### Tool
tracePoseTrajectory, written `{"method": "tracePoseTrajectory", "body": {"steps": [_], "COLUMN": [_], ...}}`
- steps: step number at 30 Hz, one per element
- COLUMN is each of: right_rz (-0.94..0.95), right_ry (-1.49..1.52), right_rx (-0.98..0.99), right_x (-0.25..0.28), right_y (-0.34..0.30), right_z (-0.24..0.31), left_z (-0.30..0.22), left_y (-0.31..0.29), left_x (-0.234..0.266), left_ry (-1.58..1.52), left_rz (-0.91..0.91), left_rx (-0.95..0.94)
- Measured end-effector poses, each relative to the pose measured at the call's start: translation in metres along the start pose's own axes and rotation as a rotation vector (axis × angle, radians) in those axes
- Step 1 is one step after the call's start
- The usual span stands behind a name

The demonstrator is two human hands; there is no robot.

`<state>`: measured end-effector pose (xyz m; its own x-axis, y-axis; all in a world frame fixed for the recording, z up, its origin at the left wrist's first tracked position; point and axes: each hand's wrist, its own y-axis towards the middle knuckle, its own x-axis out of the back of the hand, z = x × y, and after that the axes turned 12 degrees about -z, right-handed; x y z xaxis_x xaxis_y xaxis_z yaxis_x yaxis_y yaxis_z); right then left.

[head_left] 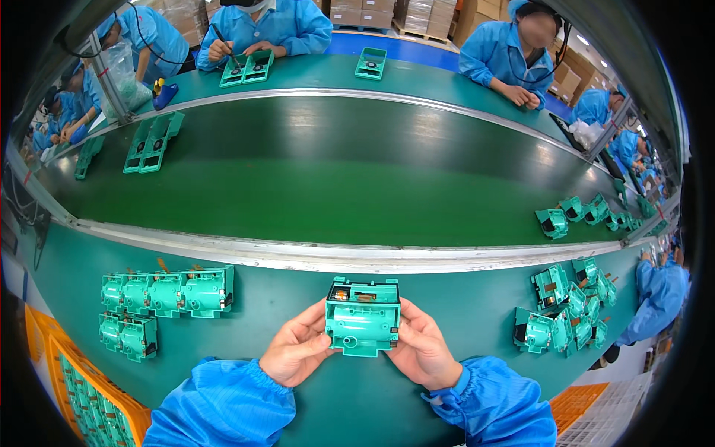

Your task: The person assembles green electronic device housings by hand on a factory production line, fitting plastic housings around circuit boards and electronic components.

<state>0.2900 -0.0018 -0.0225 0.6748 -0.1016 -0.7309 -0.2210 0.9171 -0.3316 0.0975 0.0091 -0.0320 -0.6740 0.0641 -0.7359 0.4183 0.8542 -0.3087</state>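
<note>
Between my two hands is a teal plastic housing [363, 324], with a rounded barrel-like front and an open top where dark and copper-coloured parts show. My left hand [298, 346] grips its left side, thumb at the front edge. On the opposite side my right hand [423, 346] closes round the right end. The fingertips behind the housing are hidden. It is held upright above the green table [246, 350]. To the left stand rows of similar teal housings [167, 292]. A looser pile of teal housings [566, 313] lies to the right.
Beyond a metal rail [298, 257] runs a green conveyor belt [335, 179] carrying housings [553, 223] at right and open teal cases [153, 141] at left. An orange crate [56, 350] of housings is at lower left. Co-workers in blue [261, 30] sit across the belt.
</note>
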Motion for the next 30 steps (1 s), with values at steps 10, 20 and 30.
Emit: {"method": "tracePoseTrajectory", "body": {"steps": [10, 20, 30], "right_rz": [-0.034, -0.067, -0.04], "right_ry": [-0.064, -0.195, -0.041], "right_rx": [0.115, 0.181, 0.015], "right_x": [0.004, 0.008, 0.011], "right_y": [-0.001, 0.002, 0.004], "right_z": [-0.003, 0.002, 0.002], "left_z": [0.003, 0.006, 0.003], "left_y": [0.001, 0.0, 0.002], "left_x": [-0.001, -0.001, -0.001], "left_ry": [-0.048, 0.176, 0.09], "left_rz": [-0.034, -0.035, -0.021], "left_rx": [-0.102, -0.305, -0.172]}}
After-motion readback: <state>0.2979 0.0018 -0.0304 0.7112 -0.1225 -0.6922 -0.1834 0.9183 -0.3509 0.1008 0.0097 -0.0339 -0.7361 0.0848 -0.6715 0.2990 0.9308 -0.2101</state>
